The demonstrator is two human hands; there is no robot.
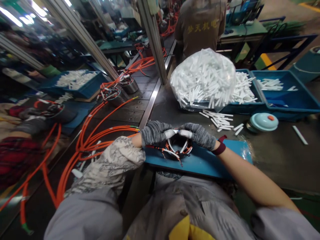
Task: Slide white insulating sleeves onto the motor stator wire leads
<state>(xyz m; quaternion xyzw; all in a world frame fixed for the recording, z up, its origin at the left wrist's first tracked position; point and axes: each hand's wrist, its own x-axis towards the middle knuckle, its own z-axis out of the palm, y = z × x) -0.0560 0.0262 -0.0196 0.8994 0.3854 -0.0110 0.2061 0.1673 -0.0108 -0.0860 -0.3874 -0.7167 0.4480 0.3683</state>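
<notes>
A ring-shaped winding with wire leads [179, 151], probably a motor stator, rests on a blue board [207, 160] right in front of me. White sleeves and orange-tipped wires stick out around its rim. Over its far edge, my left hand [156, 133], in a grey knitted glove with white fingertips, pinches a thin white-sleeved wire [176, 131]. From the other side my right hand [200, 135], gloved the same way, closes on that wire too. The fingertips of both hands nearly meet, and they partly hide the wire.
Beyond my hands, a plastic bag of white tubes [203, 80] sits by blue bins [295, 110]. Loose white tubes [220, 120] and a light-blue lidded container [263, 122] lie nearby. Orange cables [82, 143] run along the left conveyor. A co-worker's gloved hand [32, 123] works at left; another person [200, 26] stands ahead.
</notes>
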